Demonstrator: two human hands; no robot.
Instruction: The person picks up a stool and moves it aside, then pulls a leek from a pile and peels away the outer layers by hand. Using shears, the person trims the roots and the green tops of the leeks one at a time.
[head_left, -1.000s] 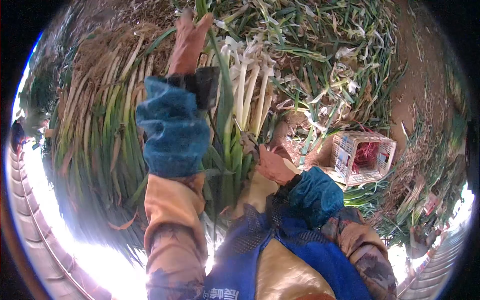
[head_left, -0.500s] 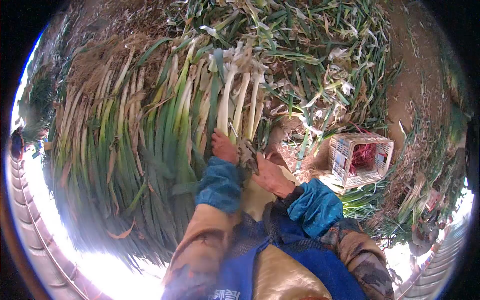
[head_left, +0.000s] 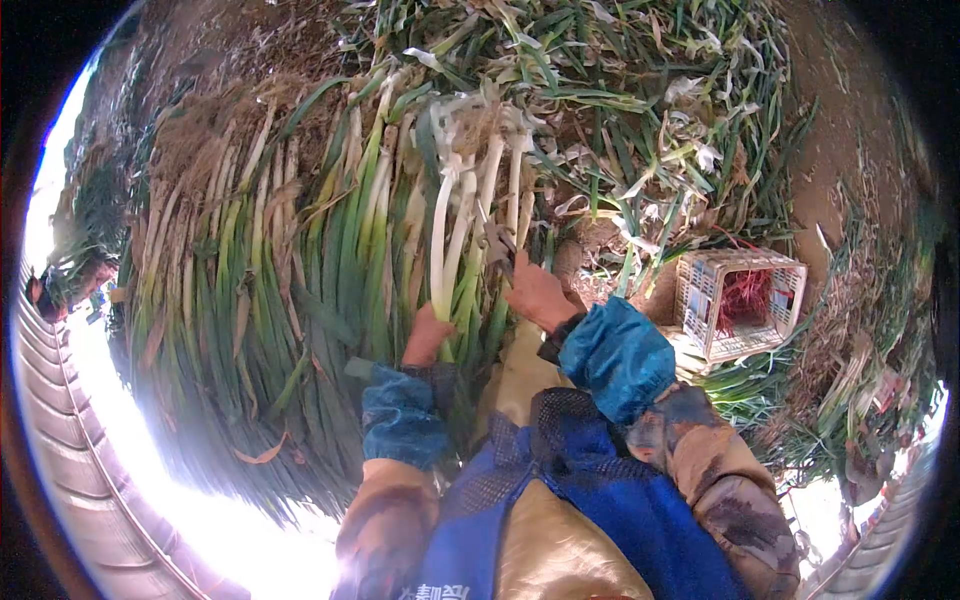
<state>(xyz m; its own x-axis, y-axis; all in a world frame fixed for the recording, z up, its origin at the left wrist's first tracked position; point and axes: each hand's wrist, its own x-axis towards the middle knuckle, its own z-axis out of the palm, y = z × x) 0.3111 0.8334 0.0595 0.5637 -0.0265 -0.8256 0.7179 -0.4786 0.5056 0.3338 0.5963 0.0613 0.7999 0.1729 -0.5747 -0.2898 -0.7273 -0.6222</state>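
My left hand (head_left: pixel 427 335) is closed around a leek (head_left: pixel 440 235), low on its stalk where white turns to green. The leek's white end points away from me, beside other pale leek stalks (head_left: pixel 490 170) with roots at their tips. To the right, my right hand (head_left: pixel 540 297) grips a greyish metal tool (head_left: pixel 498 243) with a narrow pointed tip; its exact kind does not show. The tool's tip angles up and left, overlapping the pale stalks in this view. Blue sleeve covers (head_left: pixel 615 355) end at both wrists.
A large pile of leeks (head_left: pixel 240 300) lies to the left, roots away from me. A white plastic basket (head_left: pixel 690 300) holding red ties (head_left: pixel 745 300) lies at the right. Stripped leaves (head_left: pixel 640 120) litter the ground ahead.
My left hand has moved down and slightly left, now around the leek's lower stalk. My right hand with the tool has moved up and right, away from the left hand.
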